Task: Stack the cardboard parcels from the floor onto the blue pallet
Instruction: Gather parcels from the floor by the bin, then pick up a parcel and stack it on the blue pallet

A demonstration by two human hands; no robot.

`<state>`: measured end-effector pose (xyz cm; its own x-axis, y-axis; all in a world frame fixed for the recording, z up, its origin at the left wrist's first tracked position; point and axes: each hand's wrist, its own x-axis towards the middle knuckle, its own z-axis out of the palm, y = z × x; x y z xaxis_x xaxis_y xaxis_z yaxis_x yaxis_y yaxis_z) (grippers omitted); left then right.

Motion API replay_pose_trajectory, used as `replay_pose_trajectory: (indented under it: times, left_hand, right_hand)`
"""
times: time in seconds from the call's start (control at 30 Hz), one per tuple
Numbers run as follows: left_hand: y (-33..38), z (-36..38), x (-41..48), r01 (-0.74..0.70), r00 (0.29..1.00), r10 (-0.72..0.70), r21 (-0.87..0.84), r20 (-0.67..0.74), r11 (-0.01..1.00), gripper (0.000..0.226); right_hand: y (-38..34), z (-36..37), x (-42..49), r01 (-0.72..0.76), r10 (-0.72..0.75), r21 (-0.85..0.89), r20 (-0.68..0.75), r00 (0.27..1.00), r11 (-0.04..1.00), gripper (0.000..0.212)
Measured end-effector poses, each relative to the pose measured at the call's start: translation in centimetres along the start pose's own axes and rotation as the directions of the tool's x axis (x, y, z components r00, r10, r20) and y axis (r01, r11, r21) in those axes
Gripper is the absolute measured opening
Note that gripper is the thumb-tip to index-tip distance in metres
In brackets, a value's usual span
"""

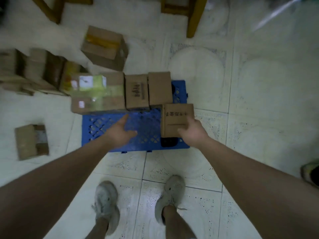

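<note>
- Under the right hand (191, 133), a small parcel (174, 119) is gripped by its near corner, low over the blue pallet (146, 123).
- Over bare pallet, the left hand (120, 133) hovers open-fingered, holding nothing.
- Beyond both hands, three parcels (136, 91) line the pallet's far edge.
- Left of them lies a floor parcel (30, 142); the farther heap (31, 69) is blurred.

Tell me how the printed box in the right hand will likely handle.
Probably light: the right hand holds the box alone by one corner. Likely stiff: its faces look flat, edges square. Flat-sided, so it shouldn't roll on the pallet.
</note>
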<state>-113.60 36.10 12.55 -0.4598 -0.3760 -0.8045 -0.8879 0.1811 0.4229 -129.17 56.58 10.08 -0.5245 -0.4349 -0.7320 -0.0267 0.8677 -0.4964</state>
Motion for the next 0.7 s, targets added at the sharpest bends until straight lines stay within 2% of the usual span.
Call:
replay_pose_trajectory:
  times: [0.1, 0.17, 0.3, 0.4, 0.5, 0.7]
  left_hand:
    - [-1.6, -7.0, -9.0, 0.002, 0.997, 0.001, 0.041, -0.078, 0.999, 0.078]
    - [-3.3, -12.0, -14.5, -0.035, 0.987, 0.048, 0.088, -0.153, 0.995, 0.077]
    - [-8.0, -22.4, -23.7, -0.016, 0.947, 0.048, 0.102, -0.319, 0.995, 0.076]
    - [-12.6, -30.2, -29.4, -0.057, 0.918, 0.090, 0.096, -0.387, 0.994, 0.076]
    - [-17.5, -37.3, -34.4, -0.083, 0.890, 0.107, 0.073, -0.444, 0.994, 0.077]
    - [-25.9, -48.5, -41.6, -0.050, 0.795, 0.045, 0.008, -0.605, 0.999, 0.076]
  right_hand:
    - [-7.8, -1.3, -6.3, -0.004, 0.012, -0.143, 0.055, 0.998, 0.990, 0.069]
    - [-13.9, -1.4, -10.2, 0.044, -0.030, -0.223, 0.067, 0.997, 0.974, 0.070]
    - [-26.8, 0.6, -17.2, 0.170, -0.150, -0.247, 0.095, 0.984, 0.954, 0.064]
    - [-35.9, 4.4, -21.9, 0.255, -0.246, -0.247, 0.068, 0.967, 0.935, 0.058]
    - [-43.7, 9.0, -25.9, 0.270, -0.278, -0.311, 0.018, 0.960, 0.911, 0.068]
    - [-55.5, 17.0, -30.6, 0.434, -0.444, -0.404, 0.073, 0.893, 0.805, 0.065]
